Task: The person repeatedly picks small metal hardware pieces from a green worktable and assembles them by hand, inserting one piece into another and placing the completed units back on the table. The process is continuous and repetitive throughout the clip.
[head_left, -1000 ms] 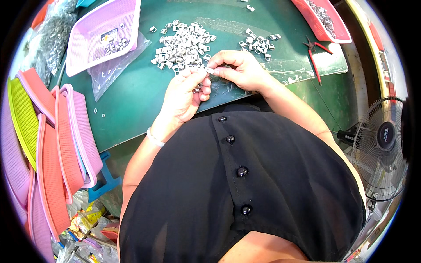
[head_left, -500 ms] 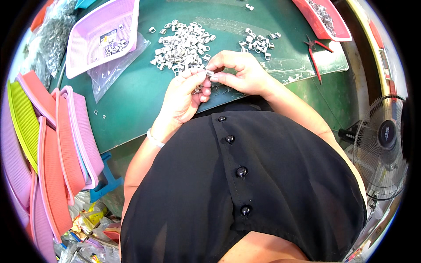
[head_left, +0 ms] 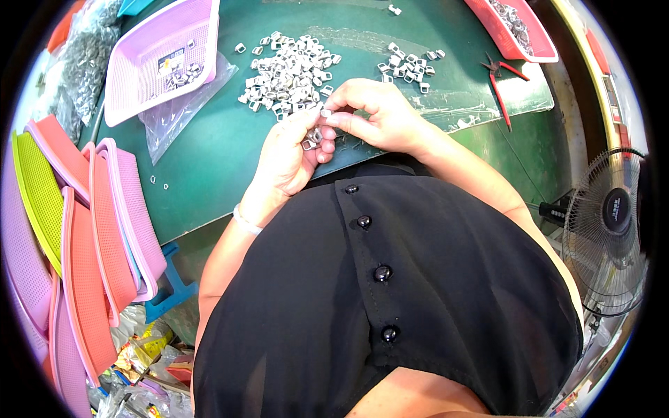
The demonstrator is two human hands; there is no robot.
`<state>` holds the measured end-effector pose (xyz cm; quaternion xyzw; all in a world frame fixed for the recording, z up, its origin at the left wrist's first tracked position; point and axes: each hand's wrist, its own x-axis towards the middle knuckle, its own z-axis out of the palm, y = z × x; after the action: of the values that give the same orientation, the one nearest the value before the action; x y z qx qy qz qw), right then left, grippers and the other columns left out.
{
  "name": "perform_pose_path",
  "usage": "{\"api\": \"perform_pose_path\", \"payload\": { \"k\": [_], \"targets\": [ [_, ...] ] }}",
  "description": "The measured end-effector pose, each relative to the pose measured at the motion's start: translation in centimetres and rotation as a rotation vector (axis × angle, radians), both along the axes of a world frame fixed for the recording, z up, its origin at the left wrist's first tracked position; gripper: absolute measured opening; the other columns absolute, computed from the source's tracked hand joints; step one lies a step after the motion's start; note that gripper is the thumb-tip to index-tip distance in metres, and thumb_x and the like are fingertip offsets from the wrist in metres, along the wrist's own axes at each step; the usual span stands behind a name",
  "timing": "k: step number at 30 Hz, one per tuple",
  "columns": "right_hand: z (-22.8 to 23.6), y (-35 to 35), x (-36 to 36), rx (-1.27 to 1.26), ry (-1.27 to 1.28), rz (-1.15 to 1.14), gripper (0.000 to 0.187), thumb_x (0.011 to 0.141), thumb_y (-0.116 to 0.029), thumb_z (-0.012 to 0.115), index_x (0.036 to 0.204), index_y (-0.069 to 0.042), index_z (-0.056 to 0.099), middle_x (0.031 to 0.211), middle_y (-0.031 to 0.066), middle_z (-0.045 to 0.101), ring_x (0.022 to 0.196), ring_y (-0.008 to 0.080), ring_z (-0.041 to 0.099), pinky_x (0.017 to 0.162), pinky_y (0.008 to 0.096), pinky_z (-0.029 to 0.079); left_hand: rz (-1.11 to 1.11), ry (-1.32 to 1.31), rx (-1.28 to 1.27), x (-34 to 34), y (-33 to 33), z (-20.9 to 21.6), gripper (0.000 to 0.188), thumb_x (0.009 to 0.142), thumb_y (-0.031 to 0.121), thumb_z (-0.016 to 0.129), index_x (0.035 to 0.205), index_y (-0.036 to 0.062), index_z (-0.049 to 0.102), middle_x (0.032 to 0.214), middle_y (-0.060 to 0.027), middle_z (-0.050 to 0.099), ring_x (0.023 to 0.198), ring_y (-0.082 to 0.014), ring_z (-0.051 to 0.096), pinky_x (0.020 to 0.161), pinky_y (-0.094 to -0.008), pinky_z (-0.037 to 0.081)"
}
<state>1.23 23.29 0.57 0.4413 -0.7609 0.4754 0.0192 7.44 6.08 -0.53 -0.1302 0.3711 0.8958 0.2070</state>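
Observation:
Several small silvery metal loops lie in the curled fingers of my left hand, close to the table's near edge. The thumb and forefinger of my right hand pinch together at my left fingertips; a small metal piece seems to sit there, mostly hidden by the fingers. Just beyond my hands is a large pile of the same loops on the green table. To its right lies a smaller group of loops.
A pink basket with some loops stands on a clear plastic bag at the left. Red-handled pliers lie near a red basket at the right. Stacked coloured baskets are at far left, a fan at far right.
The pinched loop that showed between my fingertips is now mostly covered by them. More loops show in my left palm. Both hands have shifted only slightly.

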Motion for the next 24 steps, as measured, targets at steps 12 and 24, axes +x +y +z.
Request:
{"api": "perform_pose_path", "payload": {
  "k": [12, 24],
  "targets": [
    [-0.14, 0.02, 0.28, -0.075, -0.16, -0.021, 0.025, 0.072, -0.008, 0.066, 0.095, -0.003, 0.057, 0.083, 0.0086, 0.059, 0.075, 0.0182, 0.06, 0.066, 0.0279, 0.049, 0.032, 0.025, -0.017, 0.09, 0.23, -0.3, 0.01, 0.086, 0.011, 0.055, 0.093, 0.004, 0.057, 0.076, -0.003, 0.057, 0.062, -0.0103, 0.053, 0.054, -0.0225, 0.042],
    [-0.32, 0.02, 0.0, -0.054, 0.015, -0.007, 0.014, 0.071, -0.002, 0.062, 0.084, -0.004, 0.059, 0.083, 0.0087, 0.059, 0.08, 0.024, 0.059, 0.069, 0.0304, 0.047, 0.036, 0.05, 0.005, 0.22, 0.16, -0.25, 0.013, 0.085, 0.006, 0.05, 0.096, 0.0022, 0.055, 0.081, -0.0054, 0.058, 0.068, -0.0124, 0.055, 0.059, -0.0236, 0.045]
  ]
}}
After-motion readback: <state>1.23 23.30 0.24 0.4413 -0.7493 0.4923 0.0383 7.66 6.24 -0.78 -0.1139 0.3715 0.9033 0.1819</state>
